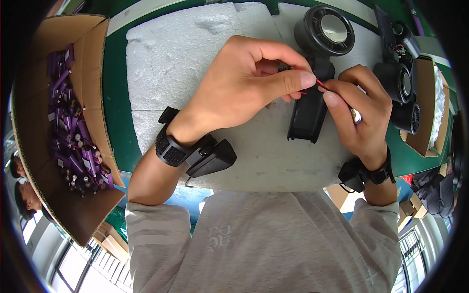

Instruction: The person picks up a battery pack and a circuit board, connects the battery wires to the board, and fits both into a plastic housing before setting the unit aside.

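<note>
My left hand (244, 85) reaches across the foam from the left. Its thumb and forefinger pinch thin red and black wires (320, 84). Close by, my right hand (364, 107) grips the same wires between thumb and forefinger. A shiny metal end, apparently of a battery cell (356, 115), peeks out between its fingers; the rest is hidden. Beneath both hands lies a black handheld fan body (308, 115) with a hollow handle pointing toward me. Its round head (332, 31), with a silver centre, is at the far end. My fingers partly cover the handle's upper part.
A worn white foam slab (171, 58) covers the green table (115, 93). At left stands a cardboard box (93, 205) with many purple battery cells (73, 132). More black fan bodies (398, 83) lie at right, beside another cardboard box (426, 132). Two people are at the far left.
</note>
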Demonstrator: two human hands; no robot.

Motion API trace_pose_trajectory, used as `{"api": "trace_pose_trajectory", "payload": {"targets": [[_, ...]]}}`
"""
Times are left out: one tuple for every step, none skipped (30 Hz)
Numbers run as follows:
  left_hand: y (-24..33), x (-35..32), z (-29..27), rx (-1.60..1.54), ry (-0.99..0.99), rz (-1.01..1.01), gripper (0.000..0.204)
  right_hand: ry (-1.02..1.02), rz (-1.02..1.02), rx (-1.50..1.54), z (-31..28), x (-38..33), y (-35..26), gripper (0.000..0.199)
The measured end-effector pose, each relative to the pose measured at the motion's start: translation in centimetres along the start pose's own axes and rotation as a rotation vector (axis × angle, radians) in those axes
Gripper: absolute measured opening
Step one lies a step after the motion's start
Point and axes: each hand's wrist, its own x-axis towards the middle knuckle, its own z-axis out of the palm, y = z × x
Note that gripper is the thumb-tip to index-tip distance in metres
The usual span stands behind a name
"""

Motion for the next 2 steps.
{"api": "trace_pose_trajectory", "payload": {"targets": [[-0.03, 0.1, -0.09, 0.001, -0.018, 0.01, 0.017, 0.007, 0.025, 0.004, 0.09, -0.08, 0.0, 0.016], [-0.03, 0.09, -0.09, 0.001, -0.018, 0.009, 0.017, 0.008, 0.025, 0.004, 0.09, -0.08, 0.0, 0.016]]}}
